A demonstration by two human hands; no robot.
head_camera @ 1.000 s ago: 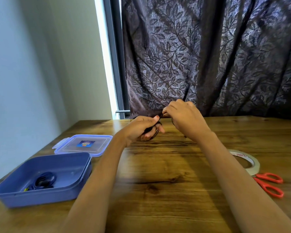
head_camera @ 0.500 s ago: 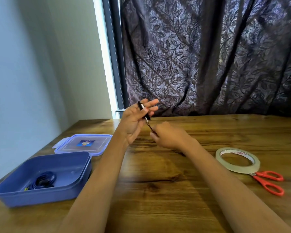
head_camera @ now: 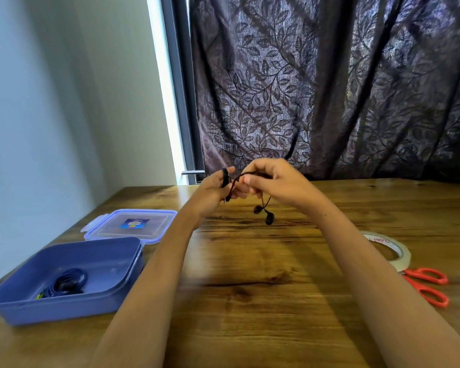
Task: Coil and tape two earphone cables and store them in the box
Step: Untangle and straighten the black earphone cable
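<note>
While left hand (head_camera: 212, 192) pinches cable (head_camera: 239, 176) — right hand (head_camera: 280, 181) grips.

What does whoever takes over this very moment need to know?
Left grip holds the black earphone cable at its plug end, looped over its fingers.
Right grip pinches the same cable; the earbuds dangle above the table.
Done: one coiled blue cable lies in the open box, lid beside it.
Left: finish coiling, tape it using the tape roll and scissors, then box it.
</note>
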